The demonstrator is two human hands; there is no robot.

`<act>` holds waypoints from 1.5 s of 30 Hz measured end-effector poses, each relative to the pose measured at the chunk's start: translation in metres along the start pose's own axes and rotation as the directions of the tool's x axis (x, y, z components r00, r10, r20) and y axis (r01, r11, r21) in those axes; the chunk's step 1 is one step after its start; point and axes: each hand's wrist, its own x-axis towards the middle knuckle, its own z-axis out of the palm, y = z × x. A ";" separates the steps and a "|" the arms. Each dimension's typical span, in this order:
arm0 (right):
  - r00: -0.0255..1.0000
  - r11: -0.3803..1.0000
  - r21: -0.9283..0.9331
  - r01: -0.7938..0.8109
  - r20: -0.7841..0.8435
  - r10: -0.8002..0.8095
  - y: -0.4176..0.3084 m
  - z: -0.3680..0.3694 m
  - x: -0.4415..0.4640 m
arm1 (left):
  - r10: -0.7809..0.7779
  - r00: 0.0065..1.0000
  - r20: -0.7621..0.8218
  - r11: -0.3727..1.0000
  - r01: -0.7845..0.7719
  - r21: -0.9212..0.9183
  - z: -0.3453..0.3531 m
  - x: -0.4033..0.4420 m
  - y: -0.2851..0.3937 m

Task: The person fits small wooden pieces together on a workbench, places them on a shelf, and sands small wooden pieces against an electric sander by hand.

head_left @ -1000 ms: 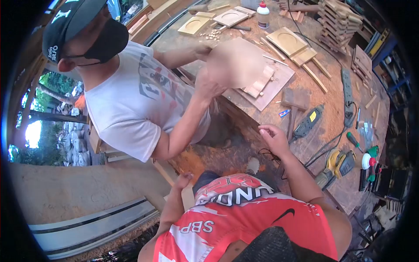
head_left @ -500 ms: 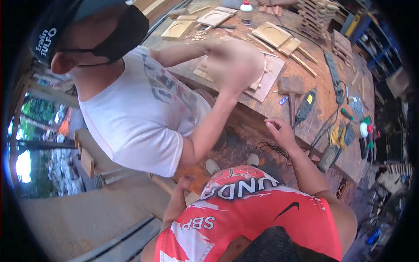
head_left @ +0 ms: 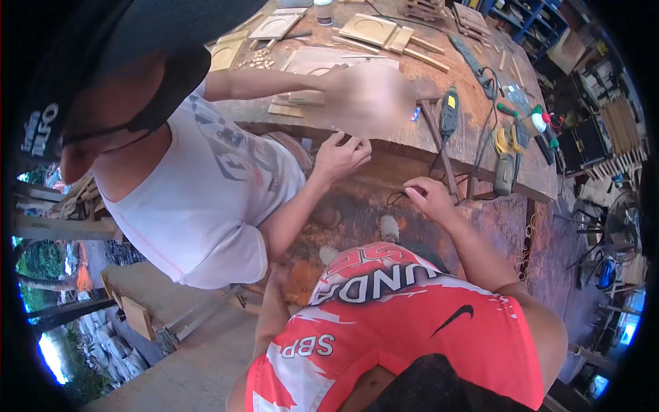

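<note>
The sawdust-strewn table (head_left: 539,177) is bearing a wooden panel with a round recess (head_left: 368,29) toward its far side, and small wooden pieces (head_left: 257,60) are lying heaped further left. A power strip (head_left: 470,62), a wooden mallet (head_left: 434,123), a rotary tool (head_left: 449,113), a yellow-and-grey sander (head_left: 506,147), a green-handled screwdriver (head_left: 506,110) and a red-capped bottle (head_left: 537,125) are resting toward the right.

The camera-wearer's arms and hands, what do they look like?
Both arms are bare, because the red-and-white jersey is sleeveless. It has big white letters and a black swoosh. The right hand wears no glove. The left hand is too hidden to describe.
</note>
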 end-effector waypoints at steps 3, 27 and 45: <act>1.000 1.000 0.013 -0.014 -0.002 0.014 0.005 -0.003 -0.007 | -0.445 0.771 0.455 0.889 0.444 0.117 -0.007 0.008 0.018; 0.974 0.991 0.099 0.093 0.199 -0.111 0.058 -0.033 0.073 | -0.865 0.355 0.355 0.320 0.935 -0.154 0.008 0.011 0.179; 0.960 0.992 0.075 0.098 0.255 -0.114 0.051 -0.027 0.077 | -0.884 0.335 0.327 0.271 0.936 -0.227 -0.001 0.024 0.195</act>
